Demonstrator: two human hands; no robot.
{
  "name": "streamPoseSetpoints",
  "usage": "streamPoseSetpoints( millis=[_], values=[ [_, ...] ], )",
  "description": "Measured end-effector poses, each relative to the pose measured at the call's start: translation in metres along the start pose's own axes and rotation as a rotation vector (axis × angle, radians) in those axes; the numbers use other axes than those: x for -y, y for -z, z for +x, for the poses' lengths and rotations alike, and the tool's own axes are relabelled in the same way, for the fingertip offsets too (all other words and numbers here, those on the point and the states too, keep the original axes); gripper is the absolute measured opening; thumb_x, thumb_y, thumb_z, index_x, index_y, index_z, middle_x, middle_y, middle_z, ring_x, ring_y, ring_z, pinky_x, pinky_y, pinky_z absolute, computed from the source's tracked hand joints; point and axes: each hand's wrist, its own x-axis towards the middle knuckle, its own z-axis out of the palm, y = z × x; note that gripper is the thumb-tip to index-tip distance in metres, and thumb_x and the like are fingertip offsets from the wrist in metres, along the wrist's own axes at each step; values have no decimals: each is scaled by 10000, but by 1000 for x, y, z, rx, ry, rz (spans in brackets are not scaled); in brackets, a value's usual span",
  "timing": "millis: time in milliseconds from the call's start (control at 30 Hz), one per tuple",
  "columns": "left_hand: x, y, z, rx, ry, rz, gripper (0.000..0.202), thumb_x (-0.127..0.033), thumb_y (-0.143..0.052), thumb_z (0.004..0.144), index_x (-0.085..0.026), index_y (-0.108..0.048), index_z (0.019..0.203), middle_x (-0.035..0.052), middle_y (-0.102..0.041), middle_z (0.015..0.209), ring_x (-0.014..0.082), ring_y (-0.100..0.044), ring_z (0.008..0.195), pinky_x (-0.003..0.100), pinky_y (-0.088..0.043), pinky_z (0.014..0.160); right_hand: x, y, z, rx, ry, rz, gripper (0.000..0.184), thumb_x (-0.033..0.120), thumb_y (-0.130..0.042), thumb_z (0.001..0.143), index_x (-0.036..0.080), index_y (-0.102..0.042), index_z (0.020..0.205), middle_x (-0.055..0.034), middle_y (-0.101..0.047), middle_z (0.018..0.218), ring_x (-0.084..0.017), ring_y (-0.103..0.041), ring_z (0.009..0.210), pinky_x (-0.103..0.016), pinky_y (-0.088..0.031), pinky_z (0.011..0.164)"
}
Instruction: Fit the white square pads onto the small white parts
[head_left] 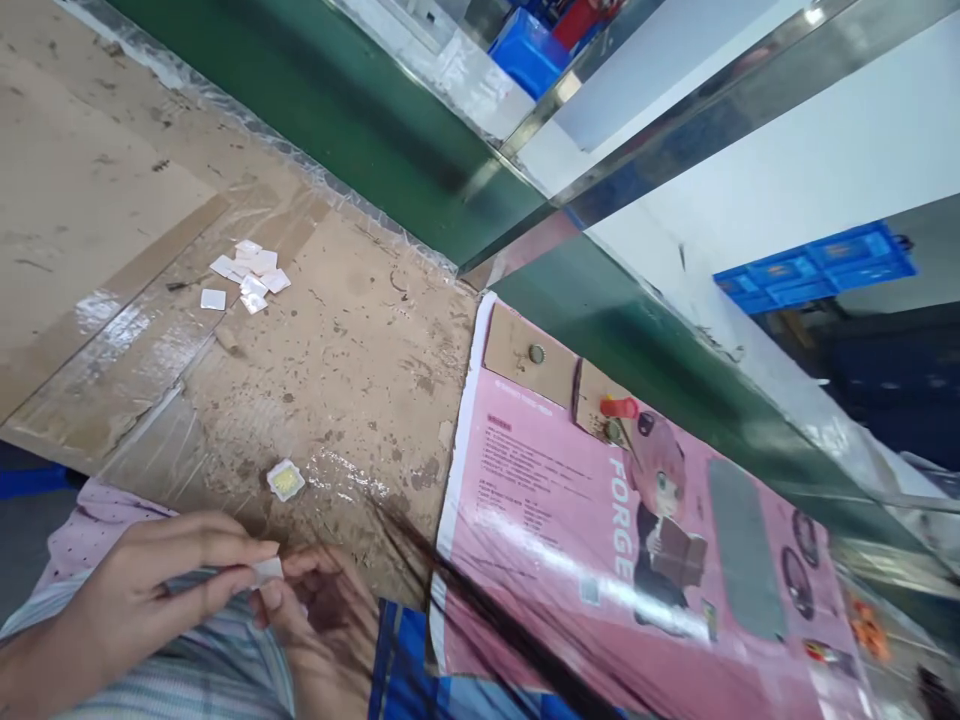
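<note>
Desk [337, 350], cardboard-topped, taped. Pink printed sheet [540, 520] on its right part. We log left hand [150, 585] and right hand [322, 620] at the near edge; pile of tabs [247, 272] far left; yellow-centred tab [286, 480] just beyond the fingers; white tab [266, 572], both grips pinched closed on it.

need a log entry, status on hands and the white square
Both shut: left hand and right hand pinch white square. Yellow-centred square apart on table, pile farther off. Hair strands cross right hand.
</note>
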Motion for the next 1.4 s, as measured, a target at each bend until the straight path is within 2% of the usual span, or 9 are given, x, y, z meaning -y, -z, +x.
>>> streamPoseSetpoints(
  millis=[133,400,600,700,767,900,1133,1300,1400],
  values=[
    [-11,3,10,-78,109,-180,160,-514,-744,944,-381,-834,936,-46,-808,752,133,-777,639,118,-619,622,3,-6,-4,-28,-3,62,472,574,-952,693,236,-800,984,-2,-745,736,-158,-702,624,-277,-602,633],
    [-9,-2,11,-13,-37,-94,232,-295,-667,1020,-408,-793,1179,-26,-775,847,111,-754,725,127,-602,697,16,-4,2,28,-109,26,403,655,-844,799,257,-839,863,-24,-780,713,-180,-712,616,-313,-653,669],
    [-9,-1,10,-63,30,-68,172,-279,-720,962,-377,-810,1071,-37,-763,883,110,-745,754,114,-587,734,9,-6,0,120,29,-50,344,628,-708,942,332,-863,1026,-47,-787,1002,-158,-709,730,-261,-624,656],
    [-11,2,15,-26,123,-79,118,-305,-698,973,-317,-815,970,-31,-763,856,107,-736,759,116,-580,745,5,-5,-3,26,125,-100,303,573,-720,958,358,-831,1140,-55,-779,1086,-201,-737,932,-296,-637,767],
    [-12,4,16,39,207,-96,157,-362,-691,963,-283,-806,891,-24,-750,814,112,-717,728,126,-573,702,3,-2,-3,-24,163,-56,308,537,-769,933,360,-809,1182,-43,-779,1024,-199,-736,912,-300,-630,765],
    [-16,6,18,87,350,-166,214,-448,-684,935,-266,-788,889,-12,-748,782,130,-709,696,148,-571,638,5,6,3,109,149,-13,221,491,-758,949,333,-836,1081,-11,-728,836,-147,-676,646,-261,-579,605],
    [-30,10,34,80,260,-213,123,-276,-731,852,-293,-793,747,-57,-732,675,90,-715,602,69,-536,569,-8,17,10,197,380,-122,245,505,-749,947,337,-840,1101,-33,-781,851,-170,-699,657,-307,-591,667],
    [-24,6,29,64,201,-212,153,-487,-756,937,-354,-829,958,-26,-758,835,104,-748,759,106,-589,724,-8,7,5,8,86,62,229,452,-915,805,277,-803,900,-6,-771,897,-150,-714,763,-259,-581,702],
    [-19,2,22,11,107,-130,165,-495,-692,995,-375,-804,1011,-30,-754,875,95,-737,772,108,-584,751,-4,-3,3,-13,-2,185,239,450,-911,813,271,-759,859,19,-751,886,-142,-716,718,-265,-594,671]
  ],
)
